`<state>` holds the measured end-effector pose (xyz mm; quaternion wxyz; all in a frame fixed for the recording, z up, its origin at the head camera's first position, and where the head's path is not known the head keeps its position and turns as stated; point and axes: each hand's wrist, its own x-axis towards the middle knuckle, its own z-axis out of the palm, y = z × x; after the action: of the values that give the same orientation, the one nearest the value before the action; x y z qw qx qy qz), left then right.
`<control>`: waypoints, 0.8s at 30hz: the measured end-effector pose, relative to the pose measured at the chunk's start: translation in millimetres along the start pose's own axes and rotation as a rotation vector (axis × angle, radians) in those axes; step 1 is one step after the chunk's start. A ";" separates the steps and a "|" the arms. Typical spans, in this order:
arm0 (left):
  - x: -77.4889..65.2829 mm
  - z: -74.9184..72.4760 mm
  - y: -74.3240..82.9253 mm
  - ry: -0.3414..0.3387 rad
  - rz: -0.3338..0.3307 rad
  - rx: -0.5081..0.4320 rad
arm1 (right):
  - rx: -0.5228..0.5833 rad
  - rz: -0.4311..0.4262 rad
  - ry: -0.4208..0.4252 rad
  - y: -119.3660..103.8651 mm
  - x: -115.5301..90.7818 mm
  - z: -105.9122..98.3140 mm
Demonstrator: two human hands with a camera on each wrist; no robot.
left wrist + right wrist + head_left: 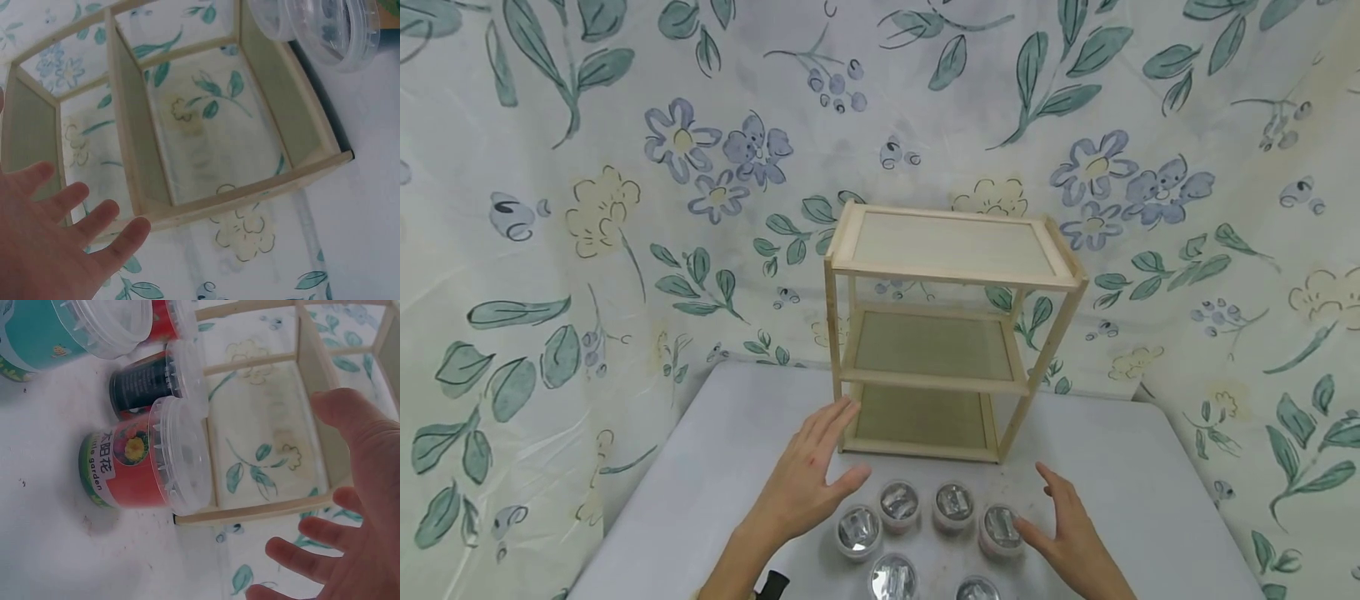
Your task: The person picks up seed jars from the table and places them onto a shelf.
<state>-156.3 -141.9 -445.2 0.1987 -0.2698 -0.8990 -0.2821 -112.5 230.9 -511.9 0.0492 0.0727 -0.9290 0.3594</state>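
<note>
A three-tier wooden shelf (955, 243) with pale panels stands toward the back of the white table. My left hand (805, 479) hovers in front of its lower left side, fingers spread and holding nothing. To the right, my right hand (1070, 537) is raised with fingers apart, its thumb overlapping a lidded plastic tub (1002, 528) in the head view. Several similar tubs sit between the hands, among them one at left (858, 532) and one near the front (893, 577). In the right wrist view, a red tub (134, 472) carries a flower label, beside a dark tub (142, 384) and a teal tub (53, 331).
Behind and beside the table hangs a leaf-and-flower patterned cloth (722, 275). The white tabletop (1120, 467) extends to both sides of the shelf. A small black object (772, 585) shows by the left forearm at the bottom edge.
</note>
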 end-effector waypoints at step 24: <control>-4.0 12.0 9.7 -0.020 -0.050 -0.126 | -0.004 0.090 -0.087 11.6 -4.5 29.4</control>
<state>-149.8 -129.3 -452.5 0.1651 -0.2621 -0.8879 -0.3402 -111.2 220.0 -541.8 -0.0076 0.0462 -0.9333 0.3561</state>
